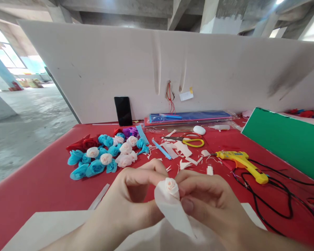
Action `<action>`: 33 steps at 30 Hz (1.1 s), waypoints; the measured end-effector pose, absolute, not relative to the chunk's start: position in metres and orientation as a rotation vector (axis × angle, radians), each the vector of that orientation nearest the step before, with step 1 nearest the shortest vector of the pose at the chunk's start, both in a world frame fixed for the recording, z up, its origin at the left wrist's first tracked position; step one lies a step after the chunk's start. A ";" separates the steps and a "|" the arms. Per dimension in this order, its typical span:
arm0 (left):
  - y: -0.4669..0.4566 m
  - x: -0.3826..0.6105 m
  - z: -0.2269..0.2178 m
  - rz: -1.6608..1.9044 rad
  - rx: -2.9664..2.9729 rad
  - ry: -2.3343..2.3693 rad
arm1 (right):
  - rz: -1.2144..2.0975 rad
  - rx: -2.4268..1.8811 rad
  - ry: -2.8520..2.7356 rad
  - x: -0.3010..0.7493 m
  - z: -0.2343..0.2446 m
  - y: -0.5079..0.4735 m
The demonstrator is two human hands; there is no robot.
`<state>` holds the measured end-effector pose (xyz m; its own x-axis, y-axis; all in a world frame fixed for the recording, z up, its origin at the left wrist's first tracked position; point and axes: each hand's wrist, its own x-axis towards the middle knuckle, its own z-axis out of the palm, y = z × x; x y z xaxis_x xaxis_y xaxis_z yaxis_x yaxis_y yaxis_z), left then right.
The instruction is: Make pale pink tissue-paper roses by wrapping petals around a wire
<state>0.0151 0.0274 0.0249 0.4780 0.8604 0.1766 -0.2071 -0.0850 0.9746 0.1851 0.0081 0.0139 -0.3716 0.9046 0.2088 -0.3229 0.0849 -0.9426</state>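
Both my hands meet near the table's front edge around a small pale pink paper rose (pixel 171 186) with a loose strip of the same paper (pixel 172 209) trailing down from it. My left hand (pixel 132 198) is closed, its fingertips pinching the rose from the left. My right hand (pixel 211 204) is closed too, thumb and fingers pressed on the rose and the strip from the right. A white sheet (pixel 49 226) lies under my wrists.
A pile of finished blue, pink, red and purple paper roses (pixel 104 153) lies at the left on the red table (pixel 42 177). Yellow-handled scissors (pixel 191 141), paper scraps (pixel 183 153), a yellow glue gun (pixel 242 162) with black cord (pixel 272 195), a green sheet (pixel 288 139), a phone (pixel 123 111) and packed paper (pixel 188 118) lie beyond.
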 end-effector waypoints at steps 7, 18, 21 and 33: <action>0.028 0.015 0.024 0.962 1.332 0.598 | 1.512 -0.619 -1.387 0.187 0.012 0.007; 0.026 0.013 0.012 1.055 1.582 0.641 | 1.248 -0.639 -1.429 0.181 0.012 0.007; 0.026 0.017 0.010 1.137 1.611 0.685 | 1.196 -0.680 -1.440 0.180 0.011 0.006; 0.019 0.026 0.014 1.462 1.852 0.889 | 0.937 -0.801 -1.553 0.176 0.014 0.004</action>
<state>0.0259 0.0194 0.0140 0.1646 0.8065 0.5678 0.1331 -0.5886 0.7974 0.1764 0.0037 0.0141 -0.1718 0.8761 0.4505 0.0098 0.4588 -0.8885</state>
